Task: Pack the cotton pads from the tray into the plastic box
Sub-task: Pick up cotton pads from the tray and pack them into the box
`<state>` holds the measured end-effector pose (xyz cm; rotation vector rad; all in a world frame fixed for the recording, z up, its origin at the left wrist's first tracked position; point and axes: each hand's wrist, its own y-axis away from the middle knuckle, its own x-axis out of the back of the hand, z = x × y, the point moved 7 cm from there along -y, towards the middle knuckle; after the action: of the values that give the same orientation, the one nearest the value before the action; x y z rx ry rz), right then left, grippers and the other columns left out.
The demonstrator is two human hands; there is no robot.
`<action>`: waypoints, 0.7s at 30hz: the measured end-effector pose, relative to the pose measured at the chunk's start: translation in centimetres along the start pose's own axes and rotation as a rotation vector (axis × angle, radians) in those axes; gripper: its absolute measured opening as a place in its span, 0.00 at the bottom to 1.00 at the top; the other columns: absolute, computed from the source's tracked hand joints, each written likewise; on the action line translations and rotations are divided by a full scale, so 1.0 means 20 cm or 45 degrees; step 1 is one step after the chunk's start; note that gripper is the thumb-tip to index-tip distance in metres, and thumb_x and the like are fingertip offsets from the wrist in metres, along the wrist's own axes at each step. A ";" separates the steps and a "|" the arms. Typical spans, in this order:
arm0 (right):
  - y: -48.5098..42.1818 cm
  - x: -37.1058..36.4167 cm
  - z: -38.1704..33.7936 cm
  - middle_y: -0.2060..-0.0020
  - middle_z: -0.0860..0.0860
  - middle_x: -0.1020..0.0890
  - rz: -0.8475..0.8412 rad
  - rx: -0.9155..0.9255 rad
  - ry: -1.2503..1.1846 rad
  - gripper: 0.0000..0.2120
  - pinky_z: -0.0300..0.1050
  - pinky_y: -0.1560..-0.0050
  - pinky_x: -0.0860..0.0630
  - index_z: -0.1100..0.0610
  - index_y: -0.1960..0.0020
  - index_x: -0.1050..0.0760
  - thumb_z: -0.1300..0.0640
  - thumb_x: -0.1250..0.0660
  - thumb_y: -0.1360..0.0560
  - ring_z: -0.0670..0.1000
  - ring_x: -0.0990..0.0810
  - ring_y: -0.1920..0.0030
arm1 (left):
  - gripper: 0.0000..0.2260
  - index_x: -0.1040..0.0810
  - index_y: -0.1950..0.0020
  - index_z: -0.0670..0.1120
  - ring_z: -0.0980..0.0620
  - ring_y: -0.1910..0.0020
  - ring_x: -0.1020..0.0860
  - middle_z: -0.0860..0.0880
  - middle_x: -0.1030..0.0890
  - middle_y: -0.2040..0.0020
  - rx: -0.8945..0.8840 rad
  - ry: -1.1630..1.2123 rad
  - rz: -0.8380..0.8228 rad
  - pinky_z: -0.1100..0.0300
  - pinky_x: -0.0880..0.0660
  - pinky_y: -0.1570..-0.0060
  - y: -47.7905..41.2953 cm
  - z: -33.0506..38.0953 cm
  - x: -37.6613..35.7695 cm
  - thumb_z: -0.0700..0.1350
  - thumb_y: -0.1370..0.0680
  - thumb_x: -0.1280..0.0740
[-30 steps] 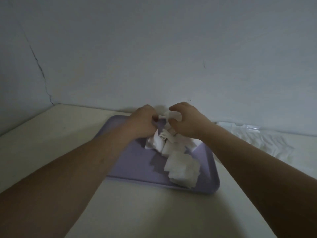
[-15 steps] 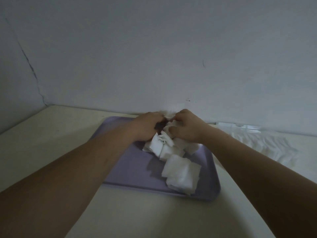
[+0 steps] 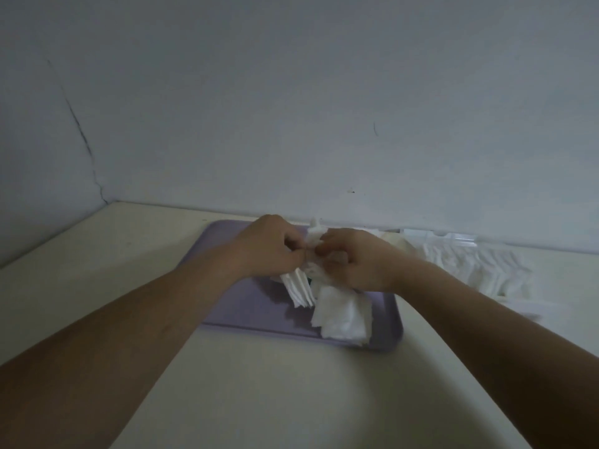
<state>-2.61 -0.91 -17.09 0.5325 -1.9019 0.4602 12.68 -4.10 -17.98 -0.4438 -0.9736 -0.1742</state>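
- left grip [image 3: 269,247]?
- curled round a fanned stack of cotton pads [image 3: 299,290], above the far half of the lilac tray [image 3: 246,306].
- right grip [image 3: 353,260]?
- pinching the same stack from the other side, knuckles almost touching the left's.
- other pads?
- loose heap [image 3: 340,315] lying in the tray's near right corner.
- plastic box [image 3: 453,236]?
- clear, at the far right edge of the table [image 3: 259,400], against the wall [image 3: 291,92], just beside the tray, ruffled white pads showing in it.

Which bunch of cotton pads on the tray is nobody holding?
The flat pile at the tray's near right corner; the left hand grips the fanned bunch.
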 end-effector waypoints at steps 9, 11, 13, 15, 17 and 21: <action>0.13 0.01 0.06 0.45 0.47 0.15 0.217 -0.023 -0.206 0.08 0.41 0.32 0.28 0.49 0.48 0.13 0.57 0.29 0.24 0.48 0.21 0.35 | 0.19 0.30 0.69 0.45 0.58 0.74 0.35 0.56 0.32 0.75 0.140 0.240 0.096 0.59 0.36 0.72 0.08 -0.08 -0.02 0.59 0.33 0.32; 0.16 0.07 0.06 0.50 0.41 0.15 0.342 -0.069 -0.184 0.07 0.30 0.45 0.26 0.47 0.51 0.13 0.55 0.30 0.24 0.45 0.19 0.43 | 0.12 0.26 0.65 0.50 0.60 0.74 0.29 0.58 0.25 0.73 0.203 0.205 0.168 0.63 0.31 0.71 0.06 -0.11 0.01 0.56 0.33 0.28; 0.18 0.12 0.04 0.52 0.42 0.15 0.468 -0.083 -0.108 0.08 0.39 0.48 0.22 0.49 0.51 0.14 0.55 0.31 0.24 0.47 0.18 0.48 | 0.08 0.24 0.60 0.56 0.61 0.65 0.22 0.59 0.19 0.63 0.231 0.206 0.190 0.63 0.24 0.63 0.03 -0.11 0.01 0.52 0.32 0.26; 0.20 0.15 0.01 0.53 0.45 0.16 0.553 -0.115 -0.024 0.08 0.47 0.47 0.21 0.50 0.51 0.14 0.55 0.33 0.23 0.50 0.18 0.48 | 0.05 0.21 0.56 0.59 0.58 0.57 0.18 0.60 0.16 0.56 0.216 0.306 0.134 0.61 0.21 0.55 -0.01 -0.06 -0.03 0.50 0.30 0.27; 0.22 0.15 0.00 0.55 0.45 0.18 0.471 -0.178 0.002 0.07 0.44 0.50 0.22 0.47 0.53 0.16 0.49 0.32 0.23 0.49 0.18 0.50 | 0.08 0.18 0.61 0.60 0.57 0.58 0.18 0.64 0.17 0.61 0.182 0.316 0.074 0.69 0.24 0.58 -0.06 -0.01 -0.08 0.48 0.24 0.29; 0.28 -0.05 -0.04 0.45 0.42 0.20 -0.151 -0.292 -0.011 0.34 0.35 0.50 0.29 0.41 0.36 0.21 0.24 0.32 0.36 0.46 0.22 0.44 | 0.06 0.18 0.59 0.52 0.53 0.59 0.19 0.56 0.17 0.60 0.225 0.241 0.106 0.62 0.26 0.59 -0.10 -0.01 -0.15 0.48 0.23 0.26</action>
<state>-4.89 4.33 -18.10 0.4923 -1.8889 0.1596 10.45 -6.24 -20.06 -0.2990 -0.7756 -0.0530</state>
